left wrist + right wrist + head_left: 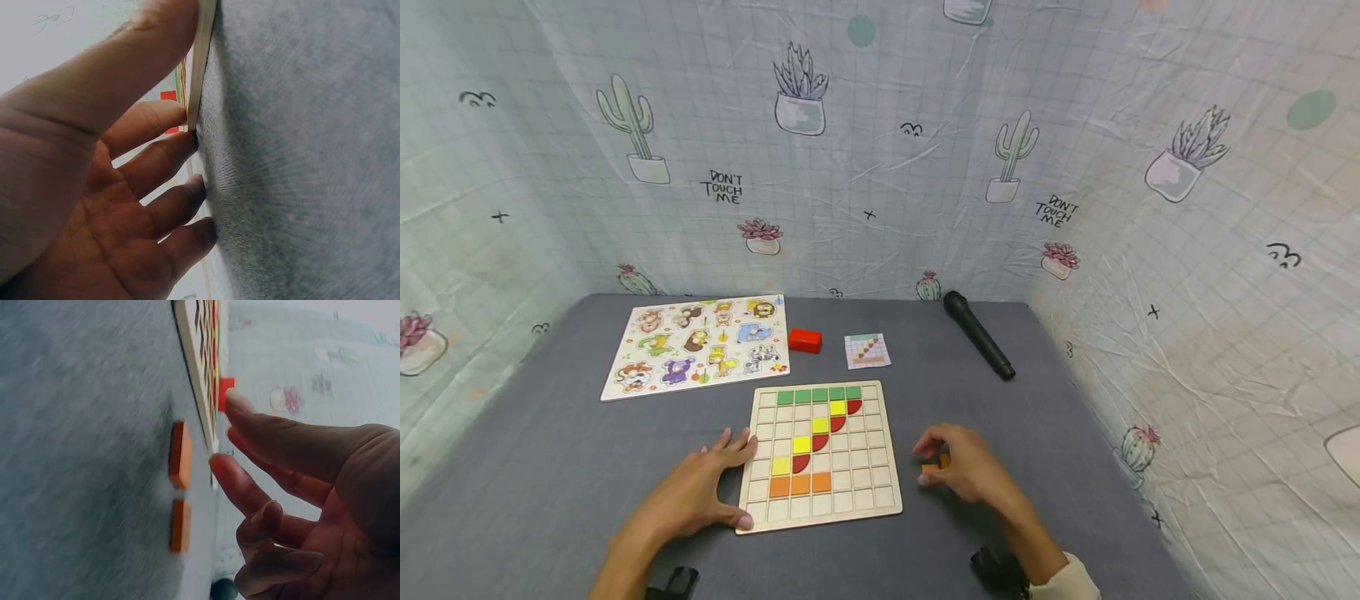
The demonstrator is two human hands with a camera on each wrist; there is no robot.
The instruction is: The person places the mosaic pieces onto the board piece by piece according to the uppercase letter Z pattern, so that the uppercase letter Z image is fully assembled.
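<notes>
A wooden grid board point(820, 525) lies on the table. Green squares point(802, 397) fill part of its top row, yellow squares point(802, 445) and red quarter-round tiles point(820, 442) step diagonally, and three orange squares point(801, 484) sit near the bottom. My left hand point(700, 487) rests at the board's left edge, thumb and fingers spread and touching it. To the right of the board, my right hand point(966, 462) hovers over two loose orange tiles point(181, 455). In the right wrist view its thumb and fingertips stand apart from the tiles, holding nothing.
A small pattern card point(867, 351) and a red block point(805, 340) lie beyond the board. An animal puzzle board point(700, 346) is at the back left, a black microphone point(979, 335) at the back right. A patterned cloth point(865, 167) hangs behind the table.
</notes>
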